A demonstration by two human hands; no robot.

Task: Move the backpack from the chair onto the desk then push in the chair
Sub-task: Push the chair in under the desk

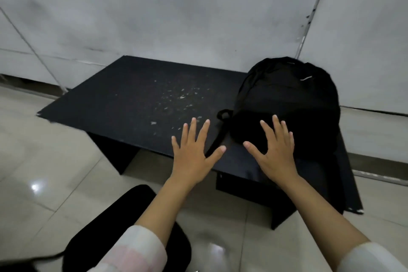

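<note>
A black backpack (289, 99) stands on the right part of the black desk (132, 99), close to the wall. One of its straps trails over the desktop toward the front edge. My right hand (276, 152) is spread flat in front of the backpack's lower side; I cannot tell whether it touches the fabric. My left hand (194, 152) hovers open over the desk's front edge, left of the strap. The black chair seat (106, 223) lies below my left forearm, out from the desk and with nothing on it.
The desk stands against a grey wall (176, 11). Scuffs and pale flecks mark the desktop's middle. Glossy beige floor tiles (44, 172) surround the desk and chair. The desk's front right corner (357, 210) is chipped.
</note>
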